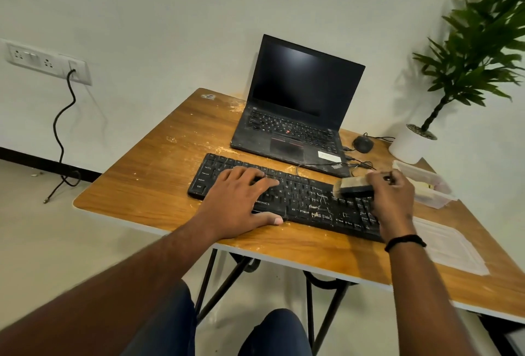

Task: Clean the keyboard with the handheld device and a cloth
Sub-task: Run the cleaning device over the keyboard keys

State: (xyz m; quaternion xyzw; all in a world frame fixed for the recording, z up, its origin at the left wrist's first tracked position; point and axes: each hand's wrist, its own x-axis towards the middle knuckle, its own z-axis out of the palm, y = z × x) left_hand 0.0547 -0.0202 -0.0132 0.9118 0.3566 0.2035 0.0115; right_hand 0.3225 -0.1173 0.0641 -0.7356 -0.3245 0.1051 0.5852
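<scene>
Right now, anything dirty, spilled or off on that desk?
Yes. Pale dust and debris lie on the keyboard, thickest on the right-hand keys near the brush, and are scattered over the table behind it and beside the laptop.

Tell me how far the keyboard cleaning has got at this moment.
Early to midway. The left hand presses flat on the keyboard while the right hand grips a brush over its right half. Pale debris still clings to those keys and dusts the table. No cloth wiping yet.
</scene>
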